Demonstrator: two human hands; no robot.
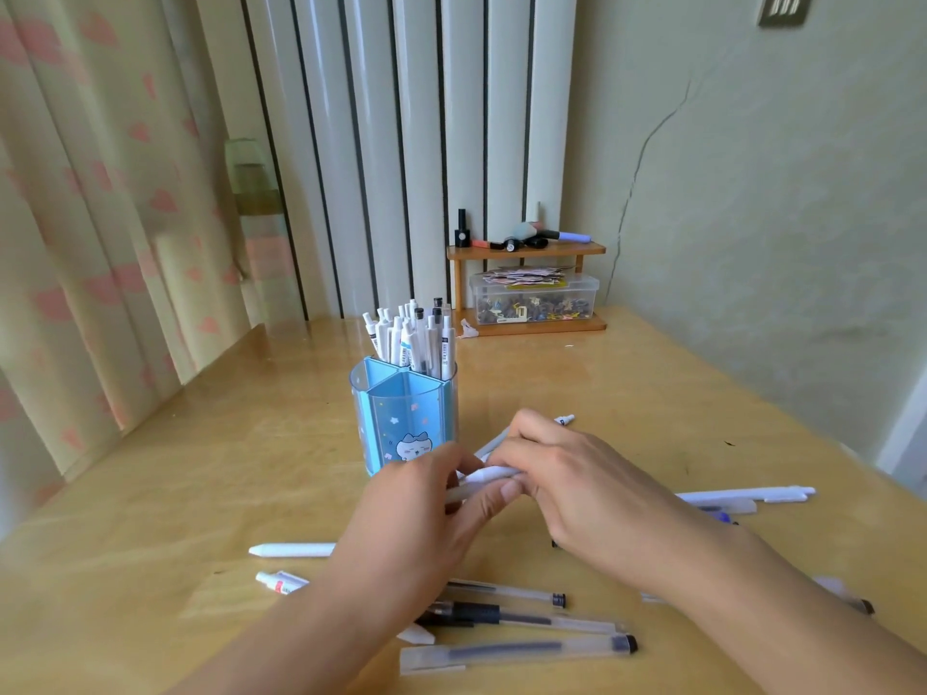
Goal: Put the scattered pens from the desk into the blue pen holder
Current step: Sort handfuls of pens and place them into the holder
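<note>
Two bare hands are meeting just above a wooden tabletop [627, 383], directly in front of a blue pen holder [404, 423]. The left hand [426, 509] is curling its fingers around a frosted pen [469, 491], thumb pressing on the barrel. The right hand [567, 474] is pinching a white pen [494, 475] and another whose printed tip [566, 420] is poking out beyond the knuckles. Exactly how many pens are being held is hard to tell.

The holder is standing just beyond both hands, its back compartment already packed with upright white pens [414, 338]; the two front compartments are looking empty.

The gathering step appears to be under way. The next move likely calls for tipping the bundle upright and lifting it over the rim.

More scattered pens are lying nearer than the hands: clear gel pens [521, 649] beneath the wrists, a white pen cap [293, 549] left of the left hand, and a long white pen [752, 494] right of the right hand.
</note>
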